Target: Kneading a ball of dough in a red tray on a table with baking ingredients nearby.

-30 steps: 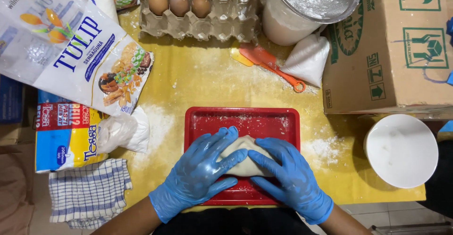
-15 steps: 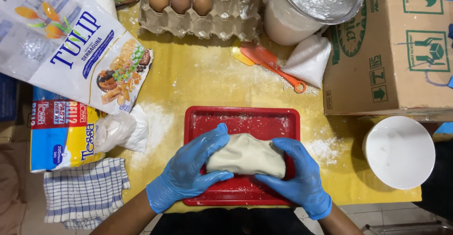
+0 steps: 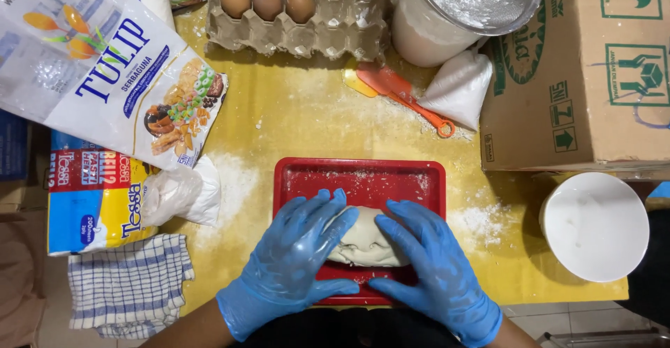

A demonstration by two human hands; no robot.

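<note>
Two hands: both in blue gloves, laid over one lump of dough in the middle of the view.
Left hand [image 3: 296, 254]: fingers spread, palm pressed down on the left side of the dough, fingertips curling over its top; it clasps the dough without lifting it.
Right hand [image 3: 433, 264]: fingers spread, cupping the right side of the dough, thumb along the near edge; clasped on the dough too.
Dough [image 3: 363, 240]: pale, smooth lump, lying in the near half of the tray, mostly covered by the hands.
Tray [image 3: 363, 173]: red, rectangular, dusted with flour, on the yellow table [image 3: 293, 117].
Flour bag [image 3: 105, 69]: large, white, lying far left.
Checked cloth [image 3: 129, 285]: blue and white, at the near left edge.
Egg carton [image 3: 293, 9]: grey, brown eggs in it, at the far edge.
Spatula [image 3: 398, 93]: orange, beyond the tray.
White bowl [image 3: 593, 226]: to the tray's right.
Cardboard box [image 3: 586, 69]: far right.
</note>
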